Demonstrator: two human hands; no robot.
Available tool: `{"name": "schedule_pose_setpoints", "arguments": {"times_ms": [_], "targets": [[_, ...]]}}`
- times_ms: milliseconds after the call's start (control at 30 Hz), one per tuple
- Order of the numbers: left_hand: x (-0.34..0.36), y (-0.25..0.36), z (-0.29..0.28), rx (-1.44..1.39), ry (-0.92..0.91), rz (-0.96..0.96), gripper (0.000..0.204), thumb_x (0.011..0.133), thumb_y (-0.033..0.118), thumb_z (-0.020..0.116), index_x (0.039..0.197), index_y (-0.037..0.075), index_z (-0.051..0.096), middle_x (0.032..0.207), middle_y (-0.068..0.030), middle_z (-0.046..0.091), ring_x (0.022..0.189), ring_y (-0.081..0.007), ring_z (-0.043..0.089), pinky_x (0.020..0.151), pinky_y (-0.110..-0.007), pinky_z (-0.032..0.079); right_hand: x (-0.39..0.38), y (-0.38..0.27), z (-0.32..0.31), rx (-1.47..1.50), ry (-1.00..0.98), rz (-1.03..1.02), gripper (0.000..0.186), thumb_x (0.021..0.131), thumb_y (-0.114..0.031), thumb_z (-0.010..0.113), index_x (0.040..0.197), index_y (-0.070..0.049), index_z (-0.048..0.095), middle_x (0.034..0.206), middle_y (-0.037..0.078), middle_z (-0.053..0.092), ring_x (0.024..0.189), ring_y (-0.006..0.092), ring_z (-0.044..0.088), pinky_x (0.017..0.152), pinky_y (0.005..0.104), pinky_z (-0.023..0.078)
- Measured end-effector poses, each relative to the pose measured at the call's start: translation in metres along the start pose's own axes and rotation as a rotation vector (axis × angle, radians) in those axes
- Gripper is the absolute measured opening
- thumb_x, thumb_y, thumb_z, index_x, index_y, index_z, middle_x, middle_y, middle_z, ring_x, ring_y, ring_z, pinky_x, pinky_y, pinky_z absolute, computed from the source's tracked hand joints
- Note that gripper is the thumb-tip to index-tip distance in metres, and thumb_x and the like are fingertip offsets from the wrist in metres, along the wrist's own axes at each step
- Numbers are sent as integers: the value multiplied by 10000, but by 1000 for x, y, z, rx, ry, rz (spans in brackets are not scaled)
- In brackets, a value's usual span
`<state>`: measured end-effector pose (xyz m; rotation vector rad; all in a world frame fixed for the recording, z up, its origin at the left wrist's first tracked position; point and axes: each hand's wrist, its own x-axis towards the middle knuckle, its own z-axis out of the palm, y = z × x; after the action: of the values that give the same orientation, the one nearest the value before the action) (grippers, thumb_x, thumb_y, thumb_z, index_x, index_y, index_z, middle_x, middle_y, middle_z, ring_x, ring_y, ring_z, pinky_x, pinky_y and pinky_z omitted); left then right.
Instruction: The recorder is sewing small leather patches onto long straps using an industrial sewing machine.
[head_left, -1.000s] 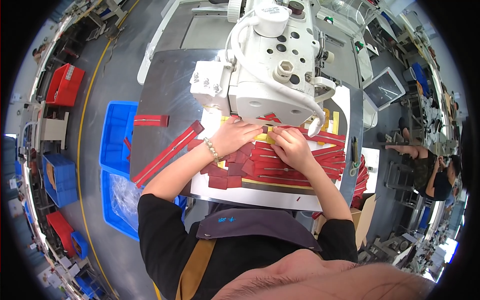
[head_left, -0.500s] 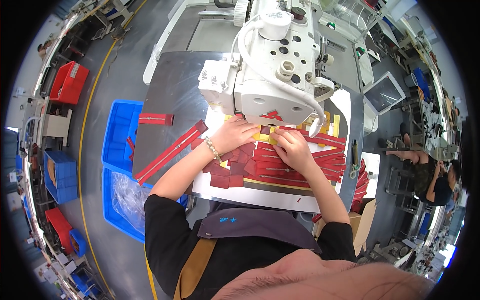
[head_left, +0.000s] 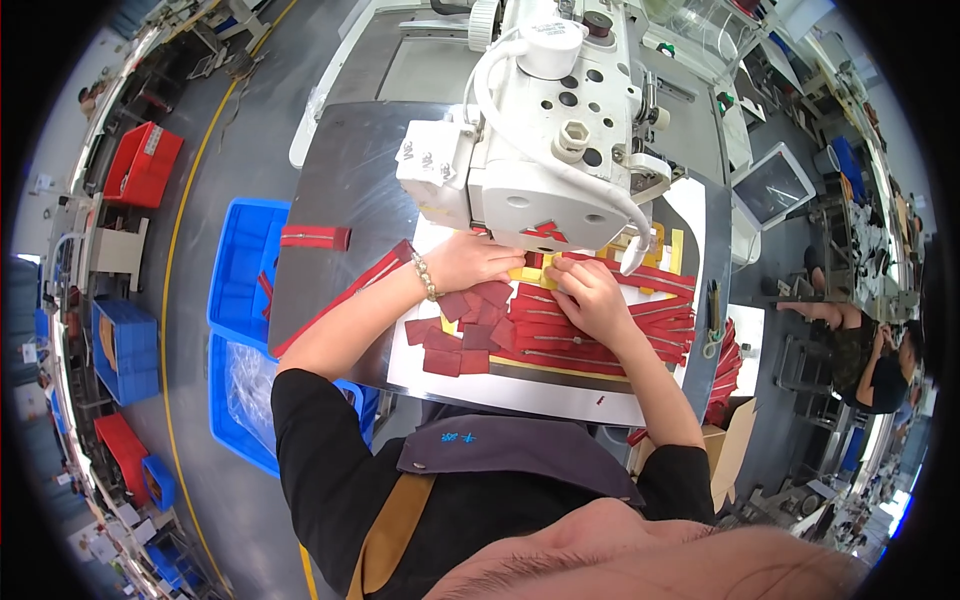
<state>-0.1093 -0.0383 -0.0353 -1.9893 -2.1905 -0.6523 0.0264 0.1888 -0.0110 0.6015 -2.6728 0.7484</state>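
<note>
In front of the white sewing machine head (head_left: 550,200), both hands rest at a yellow frame-like piece (head_left: 530,274) with a bit of dark red fabric in its opening. My left hand (head_left: 478,262), below a beaded bracelet, lies flat with its fingers stretched to the frame's left side. Bent fingers of my right hand (head_left: 590,295) press together at its right side; what lies between them is hidden. Under and beside the right hand spread several red zippers (head_left: 560,343). Dark red fabric patches (head_left: 457,350) lie loose below the left hand.
A long red zipper (head_left: 350,290) passes under my left forearm, and a short zipper piece (head_left: 316,237) lies farther left. Blue bins (head_left: 240,300) stand left of the metal table (head_left: 345,170). More zippers (head_left: 735,365) hang at the right edge, near thread snips (head_left: 713,310).
My left hand has shifted slightly, with its forearm and elbow farther left, now covering more of the long zipper. My right hand stays at the yellow frame, nearly unchanged.
</note>
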Motion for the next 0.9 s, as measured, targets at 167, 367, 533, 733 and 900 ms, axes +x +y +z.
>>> {"name": "schedule_pose_setpoints", "arguments": {"times_ms": [167,367,533,733,900], "targets": [[-2,-3,4,-68,-9,-10,340,823,286,666,1124,131,634,1108,9,676,978,-156,661,739,-301,541,0,0,0,-8,-10,9,299,710,-34,712,1001,-32,643,1060,100,636,921,272,617,820,381,486],[-2,-3,5,-81,-55,-38,339,825,253,662,1138,126,632,1100,-8,676,975,-172,665,666,-288,571,0,0,1,-2,-1,15,307,712,-31,707,1012,-32,640,1067,95,636,927,270,619,823,382,487],[-4,-4,10,-123,9,-28,353,828,233,661,1167,141,623,1128,-5,663,845,-212,659,697,-304,556,-1,0,1,-13,-17,22,307,721,-31,699,1022,-31,640,1061,95,633,944,269,618,828,382,488],[-4,-4,10,-125,-56,-67,350,838,251,645,1174,158,617,1175,9,647,828,-216,657,690,-303,555,-1,3,1,-40,-4,-17,307,729,-48,686,1032,-37,639,1079,85,638,860,248,612,794,361,493],[-1,-4,7,-107,-48,-43,346,843,265,637,1172,159,613,1200,17,636,858,-203,662,688,-295,557,0,2,0,-49,-8,-18,313,728,-50,686,1037,-38,640,1087,85,639,859,245,612,795,359,492]]}}
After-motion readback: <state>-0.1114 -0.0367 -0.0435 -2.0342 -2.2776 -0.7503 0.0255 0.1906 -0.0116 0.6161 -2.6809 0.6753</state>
